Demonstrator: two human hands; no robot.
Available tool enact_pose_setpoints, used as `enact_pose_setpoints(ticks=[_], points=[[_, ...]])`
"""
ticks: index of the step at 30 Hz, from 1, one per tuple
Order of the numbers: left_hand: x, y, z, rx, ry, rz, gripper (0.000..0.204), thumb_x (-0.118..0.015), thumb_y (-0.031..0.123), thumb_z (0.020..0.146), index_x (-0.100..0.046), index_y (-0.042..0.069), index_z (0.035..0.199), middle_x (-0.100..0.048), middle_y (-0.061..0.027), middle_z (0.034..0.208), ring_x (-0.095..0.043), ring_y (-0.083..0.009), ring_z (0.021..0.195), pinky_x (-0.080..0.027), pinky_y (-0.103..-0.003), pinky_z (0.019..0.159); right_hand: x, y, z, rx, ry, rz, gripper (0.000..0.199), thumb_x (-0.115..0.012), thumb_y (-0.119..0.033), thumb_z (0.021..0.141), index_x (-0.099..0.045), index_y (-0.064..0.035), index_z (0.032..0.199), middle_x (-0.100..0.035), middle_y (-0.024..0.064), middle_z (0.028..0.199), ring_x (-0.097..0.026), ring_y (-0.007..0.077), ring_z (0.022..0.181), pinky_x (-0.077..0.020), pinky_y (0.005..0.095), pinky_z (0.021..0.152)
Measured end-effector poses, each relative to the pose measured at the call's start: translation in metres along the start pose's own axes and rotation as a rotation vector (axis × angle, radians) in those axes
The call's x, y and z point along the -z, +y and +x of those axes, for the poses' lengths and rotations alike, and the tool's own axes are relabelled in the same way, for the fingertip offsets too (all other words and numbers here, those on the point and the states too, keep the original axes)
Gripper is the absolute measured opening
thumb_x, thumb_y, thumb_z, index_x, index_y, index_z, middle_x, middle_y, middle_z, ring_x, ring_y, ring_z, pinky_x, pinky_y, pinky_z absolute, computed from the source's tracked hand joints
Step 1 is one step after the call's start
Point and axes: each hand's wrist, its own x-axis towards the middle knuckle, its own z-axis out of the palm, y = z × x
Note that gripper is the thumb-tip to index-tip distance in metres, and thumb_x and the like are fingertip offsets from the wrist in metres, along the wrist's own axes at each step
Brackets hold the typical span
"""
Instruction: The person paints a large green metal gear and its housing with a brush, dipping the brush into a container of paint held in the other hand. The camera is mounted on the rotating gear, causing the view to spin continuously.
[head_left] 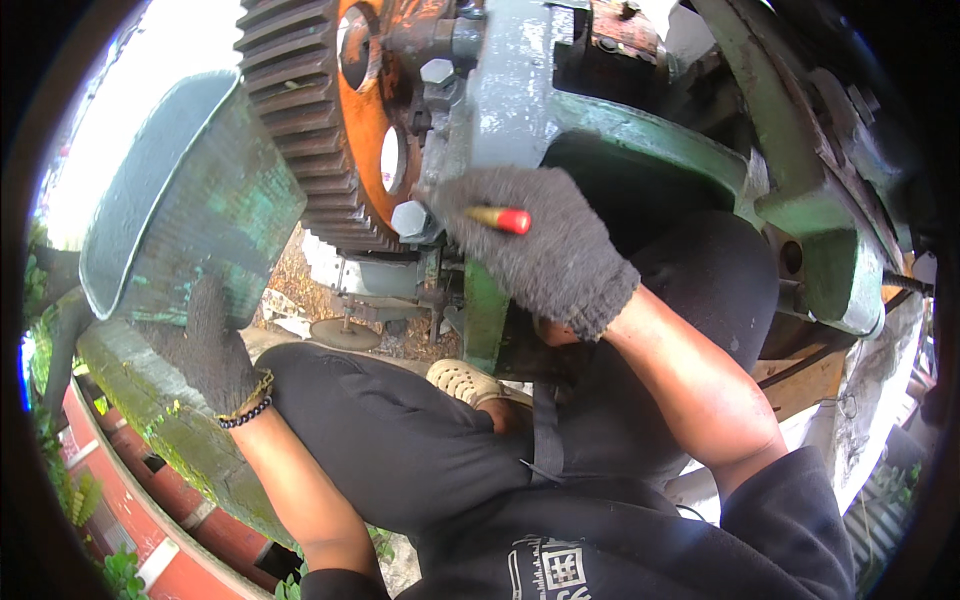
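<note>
My right hand (540, 240), in a dark grey knit glove, is closed round a paintbrush (497, 219). Its wooden handle with a red end sticks out of my fist, while the bristles are hidden. The fist is beside hex bolts (409, 218) on a machine frame (515, 90) coated in grey paint. On the left, my gloved left hand (205, 345) grips the lower side of a green, paint-smeared bucket (215, 200), which is tilted and grey inside. Some of the left fingers are hidden behind the bucket.
A big orange gear (365, 120) with dark teeth stands between the bucket and the frame. Green machine castings (650, 140) are to the right. A mossy ledge (180, 410) runs along the left, above red-painted brickwork (190, 540). My knees are close to the machine.
</note>
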Motion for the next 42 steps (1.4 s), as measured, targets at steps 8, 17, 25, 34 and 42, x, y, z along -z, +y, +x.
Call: enact_pose_setpoints(ticks=[8, 17, 25, 34, 42], points=[[-0.005, 0.017, -0.002, -0.015, -0.024, 0.104, 0.080, -0.083, 0.006, 0.088, -0.041, 0.000, 0.157, -0.057, -0.0156, 0.146, -0.059, -0.0264, 0.127, -0.051, -0.043, 0.109, 0.007, -0.001, -0.006, 0.114, 0.095, -0.192, 0.024, -0.076, -0.022, 0.094, -0.078, -0.0067, 0.113, -0.078, 0.0143, 0.105, -0.075, 0.0311, 0.093, -0.0593, 0.0388, 0.086], [0.004, 0.020, 0.000, -0.109, -0.052, 0.257, 0.077, -0.079, 0.006, 0.091, -0.040, -0.003, 0.156, -0.055, -0.0168, 0.149, -0.057, -0.0276, 0.130, -0.050, -0.044, 0.110, -0.003, -0.016, -0.020, -0.154, 0.261, 0.221, 0.018, -0.075, -0.019, 0.096, -0.076, -0.0055, 0.108, -0.076, 0.0097, 0.100, -0.074, 0.0235, 0.091, -0.0581, 0.0361, 0.083], [0.006, 0.011, -0.003, -0.118, -0.034, 0.237, 0.076, -0.079, 0.004, 0.090, -0.039, -0.006, 0.155, -0.055, -0.0185, 0.149, -0.056, -0.0285, 0.132, -0.049, -0.044, 0.113, -0.017, 0.014, -0.045, 0.019, 0.095, 0.040, 0.016, -0.076, -0.015, 0.095, -0.072, -0.0064, 0.108, -0.072, 0.0138, 0.102, -0.072, 0.0341, 0.090, -0.0571, 0.0413, 0.082], [0.002, 0.008, -0.002, -0.046, -0.056, 0.055, 0.079, -0.080, 0.005, 0.090, -0.039, -0.004, 0.157, -0.054, -0.0173, 0.150, -0.057, -0.0282, 0.131, -0.049, -0.044, 0.112, -0.036, 0.038, -0.039, 0.441, 0.171, -0.202, 0.026, -0.078, -0.016, 0.093, -0.067, -0.0063, 0.115, -0.068, 0.0166, 0.103, -0.070, 0.0395, 0.093, -0.0564, 0.0464, 0.080], [0.011, 0.005, -0.003, -0.019, -0.008, 0.077, 0.087, -0.080, 0.000, 0.089, -0.033, 0.001, 0.162, -0.052, -0.0163, 0.152, -0.057, -0.0272, 0.131, -0.051, -0.043, 0.111, -0.026, 0.021, -0.043, 0.263, 0.272, -0.074, 0.019, -0.077, -0.012, 0.092, -0.069, -0.0056, 0.109, -0.072, 0.0162, 0.105, -0.071, 0.0381, 0.095, -0.0571, 0.0451, 0.084]])
